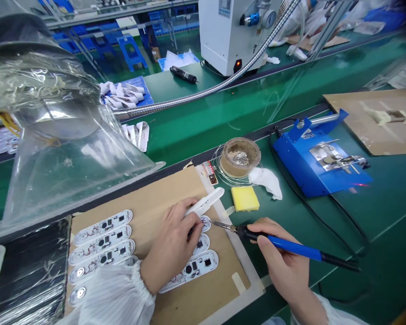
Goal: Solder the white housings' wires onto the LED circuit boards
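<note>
Green workbench (196, 131), left hand (172, 246) pinching white tweezers (205, 204) over circuit board (203, 222), right hand (284, 266) gripping soldering iron (291, 246)

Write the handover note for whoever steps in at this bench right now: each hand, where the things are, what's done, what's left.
Left hand: grip shut on white tweezers, tips at the top board of the right stack.
Right hand: grip shut on the blue soldering iron, tip just short of that same board.
Things: two stacks of white boards on the cardboard mat; left stack untouched by either hand. Solder pot, yellow sponge and blue iron stand sit behind.
Done: cannot tell which joints are soldered.
Left: seemingly the joint under the tip.
</note>
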`<control>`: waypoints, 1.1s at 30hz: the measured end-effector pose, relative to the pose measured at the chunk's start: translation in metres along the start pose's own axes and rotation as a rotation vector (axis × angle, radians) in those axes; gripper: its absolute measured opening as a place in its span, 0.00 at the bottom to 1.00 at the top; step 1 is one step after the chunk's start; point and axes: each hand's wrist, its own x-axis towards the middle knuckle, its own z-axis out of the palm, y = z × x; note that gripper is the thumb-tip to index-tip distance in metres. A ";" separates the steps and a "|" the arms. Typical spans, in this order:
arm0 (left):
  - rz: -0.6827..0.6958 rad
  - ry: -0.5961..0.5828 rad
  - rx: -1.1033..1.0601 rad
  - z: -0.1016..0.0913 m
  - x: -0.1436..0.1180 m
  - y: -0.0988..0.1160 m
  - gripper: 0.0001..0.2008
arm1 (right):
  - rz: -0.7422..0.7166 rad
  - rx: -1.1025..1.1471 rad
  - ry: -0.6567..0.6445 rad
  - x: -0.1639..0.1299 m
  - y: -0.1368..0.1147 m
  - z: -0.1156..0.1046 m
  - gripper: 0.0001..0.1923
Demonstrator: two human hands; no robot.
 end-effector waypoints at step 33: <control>-0.015 0.015 0.032 0.001 0.003 0.006 0.08 | -0.005 -0.012 0.002 0.003 0.001 0.002 0.09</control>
